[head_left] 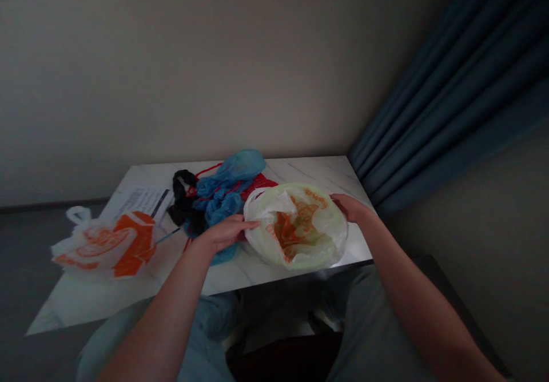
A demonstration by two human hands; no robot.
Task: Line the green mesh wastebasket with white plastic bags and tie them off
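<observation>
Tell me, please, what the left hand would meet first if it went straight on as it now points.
The white plastic bag: the left hand points toward it and grips its left rim. Depth is unclear, so the hand might slide inside or push the outside.

The thin plastic bag [319, 245] is white, with a bit of pale yellow-green. It is held at two sides, and its big round mouth is wide open, facing up. Orange print shows inside, all crinkly. It sits over the table [309, 169], near the front edge, right of the middle.
</observation>
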